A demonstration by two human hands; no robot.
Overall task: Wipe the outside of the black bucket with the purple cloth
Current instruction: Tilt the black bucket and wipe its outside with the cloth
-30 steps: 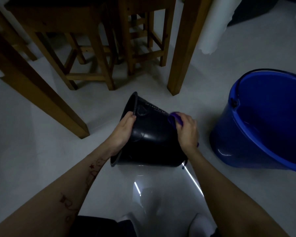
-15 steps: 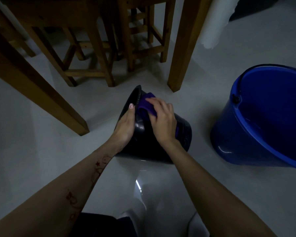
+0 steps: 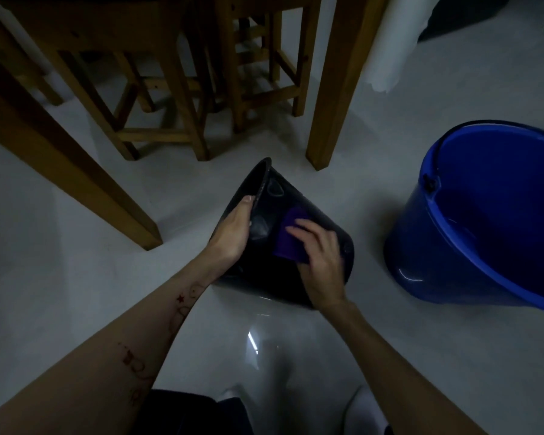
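Observation:
The black bucket (image 3: 266, 277) lies tipped on its side on the pale floor, mouth facing left and away, base toward the right. My left hand (image 3: 233, 229) grips its rim at the left. The purple cloth (image 3: 288, 238) is pressed flat on the bucket's upper outside wall under my right hand (image 3: 319, 262), whose fingers spread over it. Part of the cloth is hidden beneath that hand.
A large blue bucket (image 3: 490, 221) stands tilted at the right, close to the black one. Wooden table legs (image 3: 336, 89) and stools (image 3: 157, 98) crowd the far side. A white cloth edge (image 3: 387, 51) hangs at the top right. My knees show at the bottom.
My right hand has slid the purple cloth from the rim end down the bucket's side toward its base. The left hand keeps its grip on the rim.

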